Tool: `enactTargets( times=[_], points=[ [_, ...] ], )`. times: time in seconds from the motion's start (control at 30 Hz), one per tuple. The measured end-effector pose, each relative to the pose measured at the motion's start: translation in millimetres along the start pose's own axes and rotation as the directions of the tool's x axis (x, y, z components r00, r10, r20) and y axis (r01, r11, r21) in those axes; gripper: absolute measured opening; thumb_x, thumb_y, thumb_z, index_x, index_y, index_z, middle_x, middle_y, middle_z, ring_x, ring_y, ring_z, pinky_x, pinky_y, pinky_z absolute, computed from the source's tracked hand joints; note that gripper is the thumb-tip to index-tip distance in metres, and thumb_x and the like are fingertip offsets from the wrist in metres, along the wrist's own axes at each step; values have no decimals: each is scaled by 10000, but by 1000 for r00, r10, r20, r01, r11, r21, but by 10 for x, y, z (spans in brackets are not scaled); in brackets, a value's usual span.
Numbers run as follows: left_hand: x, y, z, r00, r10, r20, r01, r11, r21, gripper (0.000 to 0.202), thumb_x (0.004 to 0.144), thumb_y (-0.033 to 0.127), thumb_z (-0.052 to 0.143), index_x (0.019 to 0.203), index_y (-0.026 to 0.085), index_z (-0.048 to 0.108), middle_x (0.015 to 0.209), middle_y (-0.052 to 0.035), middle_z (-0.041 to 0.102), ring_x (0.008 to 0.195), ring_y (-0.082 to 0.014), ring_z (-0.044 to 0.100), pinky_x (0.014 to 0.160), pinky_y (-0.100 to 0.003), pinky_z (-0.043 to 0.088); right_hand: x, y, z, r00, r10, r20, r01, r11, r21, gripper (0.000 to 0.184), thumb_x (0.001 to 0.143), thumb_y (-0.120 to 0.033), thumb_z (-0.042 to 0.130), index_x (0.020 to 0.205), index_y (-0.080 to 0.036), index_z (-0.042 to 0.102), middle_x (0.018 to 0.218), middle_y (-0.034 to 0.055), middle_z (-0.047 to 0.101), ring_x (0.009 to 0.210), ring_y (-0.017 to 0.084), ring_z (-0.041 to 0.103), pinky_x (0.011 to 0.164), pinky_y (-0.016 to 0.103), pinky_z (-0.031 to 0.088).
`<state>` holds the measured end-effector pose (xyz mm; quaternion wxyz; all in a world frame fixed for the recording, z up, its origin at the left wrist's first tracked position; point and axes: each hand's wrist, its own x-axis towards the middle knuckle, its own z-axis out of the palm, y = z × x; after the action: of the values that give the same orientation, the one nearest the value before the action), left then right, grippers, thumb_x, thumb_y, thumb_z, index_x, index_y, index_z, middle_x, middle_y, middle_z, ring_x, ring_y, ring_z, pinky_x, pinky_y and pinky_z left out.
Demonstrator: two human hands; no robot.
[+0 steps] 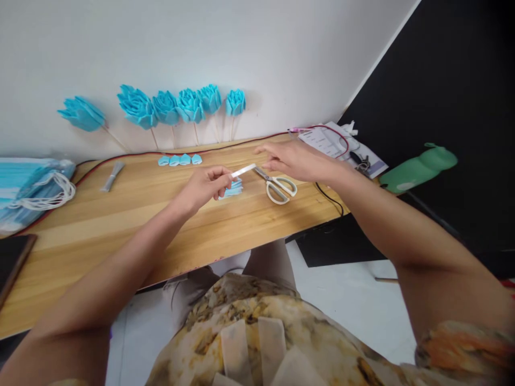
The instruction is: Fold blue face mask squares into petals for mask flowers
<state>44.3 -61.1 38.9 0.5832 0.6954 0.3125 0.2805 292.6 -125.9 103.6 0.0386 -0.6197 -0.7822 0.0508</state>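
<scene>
A thin white strip (243,171) sticks out to the right from my left hand (208,185), which pinches one end between thumb and fingers. Just under the strip lies a small stack of light-blue cut pieces (235,188), partly hidden by that hand. My right hand (284,159) hovers beyond the strip's free end, index finger stretched out and the others loosely bent, with nothing visible in it. Below it on the wooden table (193,225) rest scissors (277,187) with pale handles. Several small folded blue pieces (179,160) form a row farther back.
Several blue flowers on sticks (191,105) lean against the wall. At left are packed blue face masks (36,187) and a bundle of thin grey strips (112,177). Papers (325,140), keys (362,163) and a green bottle (420,167) occupy the right. A red-black cable (148,154) runs along the back.
</scene>
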Motion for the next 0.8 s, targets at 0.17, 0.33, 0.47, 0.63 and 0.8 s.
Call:
enactTargets(
  times=[0.17,0.33,0.47,0.63,0.8],
  points=[
    [-27,-116,-244,995,-76,-66,51,944,-326,209,847,318,664,751,135,634,703,-38,630,533,-108,570,482,-222,423,-267,170,475,967,246,73,-216,934,-286,358,966,-397,569,1243,-182,641,1013,149,736,900,293,680,705,324,411],
    [-17,-199,-312,989,-150,16,140,870,-474,302,937,381,547,787,132,628,732,-51,634,586,-121,605,530,-226,479,-323,115,899,967,250,50,-218,913,-344,405,989,-348,489,1327,-138,567,1056,197,715,918,306,688,706,327,426],
    [-38,-178,-307,981,-188,35,178,827,-533,344,957,440,519,805,149,622,737,-47,646,593,-126,611,543,-230,496,-222,228,915,943,331,-32,-332,942,-48,409,932,-321,547,1299,-145,585,1040,159,721,943,293,679,757,352,474],
    [-80,-170,-373,983,-185,18,166,827,-538,356,963,439,514,802,145,633,740,-56,652,606,-134,626,541,-230,497,-152,310,670,954,300,-23,-146,529,836,575,807,-501,701,1290,-219,565,1084,77,693,916,209,673,815,341,559],
    [-82,-183,-406,985,-170,-18,138,849,-510,353,956,441,521,831,137,650,771,-63,659,626,-137,634,580,-236,518,-205,-163,571,996,-36,87,-76,234,969,631,813,-710,636,1267,-271,620,1085,94,707,993,235,672,870,378,560]
  ],
)
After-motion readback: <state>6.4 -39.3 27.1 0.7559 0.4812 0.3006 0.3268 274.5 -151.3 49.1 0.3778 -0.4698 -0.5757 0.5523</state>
